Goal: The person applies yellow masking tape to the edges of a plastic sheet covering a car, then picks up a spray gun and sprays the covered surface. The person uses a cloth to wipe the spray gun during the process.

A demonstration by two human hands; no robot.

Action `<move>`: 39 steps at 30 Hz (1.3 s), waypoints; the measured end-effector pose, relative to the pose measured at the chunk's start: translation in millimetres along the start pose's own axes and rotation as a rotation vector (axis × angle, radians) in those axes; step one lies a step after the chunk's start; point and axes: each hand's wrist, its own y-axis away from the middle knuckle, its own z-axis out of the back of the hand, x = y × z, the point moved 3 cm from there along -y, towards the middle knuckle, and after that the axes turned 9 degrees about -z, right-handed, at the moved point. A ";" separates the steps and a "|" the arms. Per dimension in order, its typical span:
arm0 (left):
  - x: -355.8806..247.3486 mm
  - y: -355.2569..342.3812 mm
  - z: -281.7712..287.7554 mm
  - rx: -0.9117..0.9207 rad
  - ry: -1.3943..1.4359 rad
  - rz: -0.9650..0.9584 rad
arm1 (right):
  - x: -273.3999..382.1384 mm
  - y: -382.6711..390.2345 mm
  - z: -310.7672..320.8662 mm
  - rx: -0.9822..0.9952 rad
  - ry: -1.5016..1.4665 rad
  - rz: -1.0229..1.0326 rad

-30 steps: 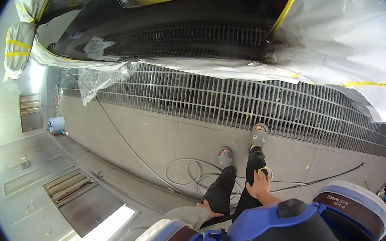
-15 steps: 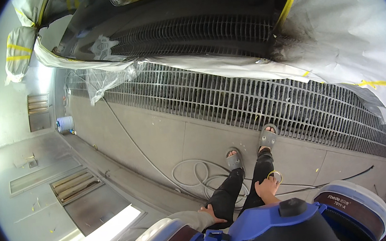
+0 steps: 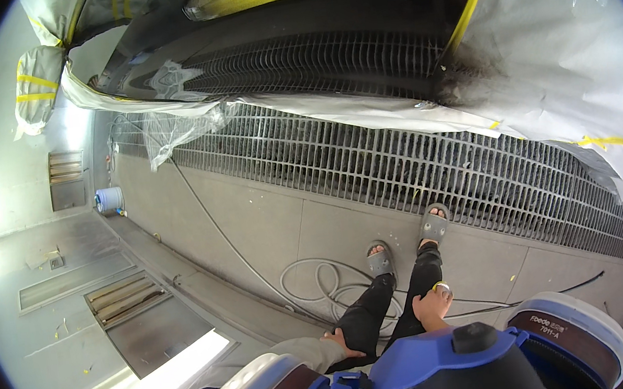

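The yellow ring (image 3: 441, 286), a wide open loop half a second earlier, showed as a shortened band at the fingers of the right hand (image 3: 434, 306), beside the right trouser leg (image 3: 423, 274); whether those fingers pinched or hooked it could not be told. The left hand (image 3: 341, 344) lay unchanged on the left trouser leg (image 3: 372, 310), its fingers spread. The change was apparently one of handling alone: the ring remained well apart from the black car panel (image 3: 306, 20), across the floor grating (image 3: 369, 158).
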 end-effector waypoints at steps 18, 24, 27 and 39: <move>-21.2 -7.3 40.2 -0.529 0.477 -0.618 | 35.4 29.6 62.0 0.063 -0.589 0.716; -35.2 -1.6 105.2 -0.322 1.433 -0.669 | 88.2 106.1 122.1 0.138 -0.800 0.949; -25.7 67.1 145.4 -0.463 1.092 -0.706 | 99.2 132.5 156.6 0.142 -0.818 1.005; 31.3 280.2 216.4 -0.840 1.274 -1.090 | 128.4 305.0 321.1 -0.245 -0.888 1.198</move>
